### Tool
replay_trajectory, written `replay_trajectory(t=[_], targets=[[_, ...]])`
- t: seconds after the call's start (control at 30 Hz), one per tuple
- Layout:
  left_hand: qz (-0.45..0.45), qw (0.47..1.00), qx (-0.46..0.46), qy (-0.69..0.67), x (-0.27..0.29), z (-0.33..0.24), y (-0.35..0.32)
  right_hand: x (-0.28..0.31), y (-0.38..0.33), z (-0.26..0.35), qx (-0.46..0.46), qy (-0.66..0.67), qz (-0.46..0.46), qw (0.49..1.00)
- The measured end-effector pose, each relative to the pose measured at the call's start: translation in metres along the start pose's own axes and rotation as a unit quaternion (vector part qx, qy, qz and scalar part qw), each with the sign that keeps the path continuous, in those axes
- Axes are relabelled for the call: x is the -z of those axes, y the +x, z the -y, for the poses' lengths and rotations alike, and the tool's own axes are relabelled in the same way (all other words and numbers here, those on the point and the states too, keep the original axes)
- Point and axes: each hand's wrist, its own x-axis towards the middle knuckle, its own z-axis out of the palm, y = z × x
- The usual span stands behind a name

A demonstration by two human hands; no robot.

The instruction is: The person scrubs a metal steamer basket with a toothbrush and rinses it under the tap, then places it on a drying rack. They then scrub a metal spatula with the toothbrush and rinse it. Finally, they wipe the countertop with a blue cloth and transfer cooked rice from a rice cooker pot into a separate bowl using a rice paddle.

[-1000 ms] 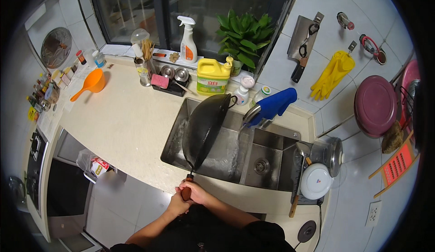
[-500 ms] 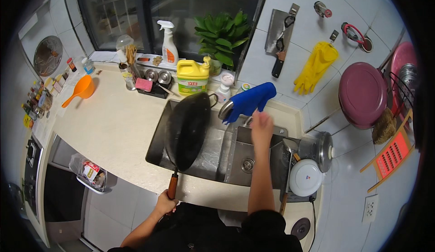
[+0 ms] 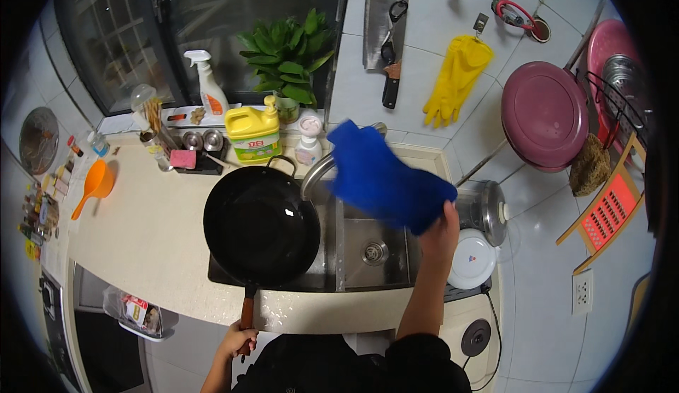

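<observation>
My left hand (image 3: 239, 338) was closed round the handle of the wok (image 3: 262, 226), which I held level over the left part of the sink (image 3: 368, 253), its far rim just under the tap (image 3: 316, 172). My right hand (image 3: 440, 232) gripped a blue cloth (image 3: 385, 179), lifted above the right basin, apart from the wok and blurred as if swinging. The wok's inside looked dark and glossy, with a small bright spot that might have been water; I could not tell for sure. To wipe it well, I judged I should keep the handle hand firm and low so the pan did not tip, bring the cloth across to the bowl, and work from the rim down to the centre in circles, keeping the wok above the sink so drips fell there and not on the table (image 3: 141, 237). The yellow bottle (image 3: 253, 134) and a small pink-topped bottle (image 3: 309, 138) stood just beyond the far rim, so I would have kept the pan from swinging that way. A white lid (image 3: 472, 257) lay right of the sink, near my right wrist, worth minding when I drew the arm back.
</observation>
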Motion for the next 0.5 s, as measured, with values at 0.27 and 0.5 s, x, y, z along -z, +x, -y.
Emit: replay_trajectory(t=[0.27, 0.5], targets=[[0.039, 0.996, 0.084, -0.007, 0.030, 0.002, 0.015, 0.109, 0.000, -0.094, -0.043, -0.336, -0.243, 0.909], [0.036, 0.997, 0.062, -0.019, 0.031, 0.006, 0.011, 0.126, 0.062, -0.228, 0.104, -0.700, 0.076, 0.702]])
